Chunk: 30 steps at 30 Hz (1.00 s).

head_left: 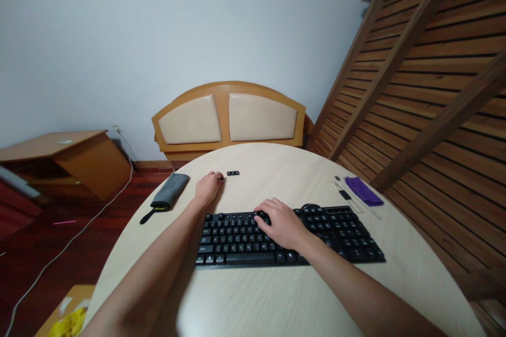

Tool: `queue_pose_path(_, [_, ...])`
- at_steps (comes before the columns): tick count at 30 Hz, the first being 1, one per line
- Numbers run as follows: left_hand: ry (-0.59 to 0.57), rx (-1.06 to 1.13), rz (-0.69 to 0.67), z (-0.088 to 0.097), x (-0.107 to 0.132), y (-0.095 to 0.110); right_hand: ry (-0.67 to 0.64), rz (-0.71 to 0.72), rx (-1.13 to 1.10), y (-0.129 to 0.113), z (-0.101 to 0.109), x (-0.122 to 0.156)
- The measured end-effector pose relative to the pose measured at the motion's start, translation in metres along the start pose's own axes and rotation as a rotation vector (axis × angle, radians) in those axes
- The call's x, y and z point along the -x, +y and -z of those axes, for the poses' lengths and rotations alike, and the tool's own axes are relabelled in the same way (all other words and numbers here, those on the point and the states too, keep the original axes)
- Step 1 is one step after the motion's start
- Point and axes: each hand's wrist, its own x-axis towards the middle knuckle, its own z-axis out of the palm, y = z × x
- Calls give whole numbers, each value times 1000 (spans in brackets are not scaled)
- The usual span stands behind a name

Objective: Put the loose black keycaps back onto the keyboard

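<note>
A black keyboard lies across the round pale table. My right hand rests on the keyboard's middle, fingers curled down onto the upper key rows. Beyond the keyboard's far left corner, my left hand is stretched out on the table with its fingertips pinched on a small dark piece that looks like a keycap. Two loose black keycaps lie side by side just right of those fingertips.
A grey pouch with a black strap lies at the table's left edge. A purple cloth and small thin tools sit at the right. A wooden headboard and slatted bed frame stand behind.
</note>
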Motion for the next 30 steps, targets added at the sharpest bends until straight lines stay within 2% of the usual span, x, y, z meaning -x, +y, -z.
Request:
queue_pose_path(7, [-35, 166, -13, 17, 57, 3, 4, 11, 13, 0, 0, 0])
queue_pose_path(11, [-13, 454, -149, 26, 90, 9, 5, 14, 16, -1, 0, 0])
queue_pose_path(14, [-45, 522, -219, 28, 105, 10, 6, 14, 21, 0, -1, 0])
queue_pose_path(22, [-108, 508, -334, 25, 107, 1, 7, 26, 15, 1, -2, -1])
queue_pose_path(30, [-147, 495, -406, 27, 109, 2, 8, 21, 5, 1, -2, -1])
